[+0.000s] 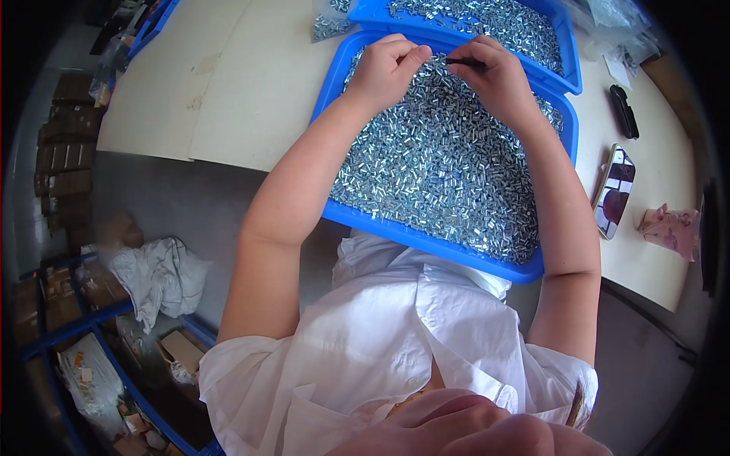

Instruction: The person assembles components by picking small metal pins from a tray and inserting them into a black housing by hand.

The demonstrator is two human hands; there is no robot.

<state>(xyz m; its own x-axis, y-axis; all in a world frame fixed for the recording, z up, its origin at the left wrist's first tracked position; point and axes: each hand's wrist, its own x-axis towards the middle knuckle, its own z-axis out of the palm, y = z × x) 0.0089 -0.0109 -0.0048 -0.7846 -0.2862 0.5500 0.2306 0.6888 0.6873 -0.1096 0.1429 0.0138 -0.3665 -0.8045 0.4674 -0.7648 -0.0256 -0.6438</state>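
A blue tray (pixel 433 242) holds a deep layer of small shiny metal pieces (pixel 445 167), which look like short pins or tubes. Over its far part, my left hand (pixel 386 70) is closed, thumb against the fingers. Whatever the left fingers pinch is too small to make out. My right hand (pixel 494 80) grips a slender black tool (pixel 465 62) whose tip points toward the left thumb. Both hands are close together, just above the metal pieces.
Behind stands a second blue tray (pixel 572 57) of similar pieces, with a clear bag (pixel 331 26) beside it. On the table's right lie a black object (pixel 623 112), a phone (pixel 614 190) and a pink cup (pixel 671 229). Cardboard boxes (pixel 70 152) are stacked at far left.
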